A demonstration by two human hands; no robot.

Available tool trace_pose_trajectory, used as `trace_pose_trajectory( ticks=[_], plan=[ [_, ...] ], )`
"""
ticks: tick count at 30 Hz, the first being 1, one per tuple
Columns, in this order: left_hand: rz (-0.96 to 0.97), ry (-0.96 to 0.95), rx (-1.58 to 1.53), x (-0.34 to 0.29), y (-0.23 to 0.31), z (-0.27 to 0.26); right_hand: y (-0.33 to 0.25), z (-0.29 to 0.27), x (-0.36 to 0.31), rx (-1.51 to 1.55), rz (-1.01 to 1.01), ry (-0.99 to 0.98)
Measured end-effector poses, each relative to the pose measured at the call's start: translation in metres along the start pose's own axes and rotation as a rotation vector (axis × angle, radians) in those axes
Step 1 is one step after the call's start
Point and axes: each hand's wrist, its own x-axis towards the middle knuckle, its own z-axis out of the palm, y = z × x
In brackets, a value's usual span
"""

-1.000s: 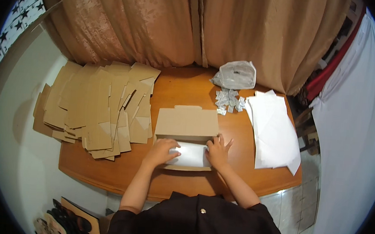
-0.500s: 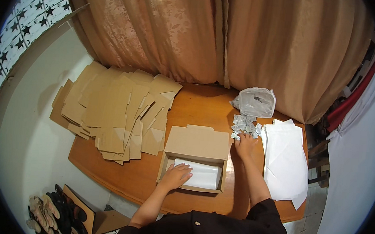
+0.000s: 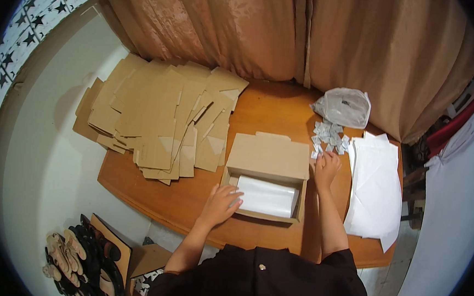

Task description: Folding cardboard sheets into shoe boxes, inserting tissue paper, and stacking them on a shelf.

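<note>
An open brown cardboard box (image 3: 269,157) stands in front of me with its lid raised. White paper (image 3: 266,196) lines its inside. My left hand (image 3: 221,204) rests at the box's left front corner, fingers spread, gripping nothing. To the right of the box, my right hand (image 3: 329,166) has its fingers drawn together at the near edge of a pile of small silvery-white sachets (image 3: 328,133). One small sachet (image 3: 316,153) shows at its fingertips, partly covered by them.
Flattened cardboard boxes (image 3: 151,114) lie stacked at the left of the wooden table (image 3: 264,108). A translucent plastic bag (image 3: 347,107) sits behind the sachets. White paper sheets (image 3: 374,185) are piled at the right. Shoes (image 3: 83,258) stand at lower left; a brown curtain (image 3: 218,25) hangs behind.
My left hand has moved off the white paper inside the box to its left front corner. My right hand has drawn back slightly from the sachet pile. The whole view has shifted.
</note>
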Motion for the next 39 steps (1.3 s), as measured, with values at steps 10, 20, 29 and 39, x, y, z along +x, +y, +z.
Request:
trace_pose_trajectory(
  ticks=[10, 20, 29, 39],
  plan=[
    [-0.085, 0.237, -0.017, 0.015, -0.03, -0.003, -0.115, -0.078, -0.074, -0.018, -0.456, -0.448],
    [-0.631, 0.108, -1.166, 0.061, -0.08, 0.027, -0.069, -0.03, -0.04, 0.166, 0.371, -0.26],
    [-0.426, 0.285, -1.356, 0.079, -0.11, 0.048, -0.068, -0.019, -0.039, 0.822, 0.778, -0.203],
    [-0.093, 0.384, -1.133, 0.033, -0.048, -0.005, -0.109, -0.093, -0.057, 0.89, 0.489, -0.235]
  ],
)
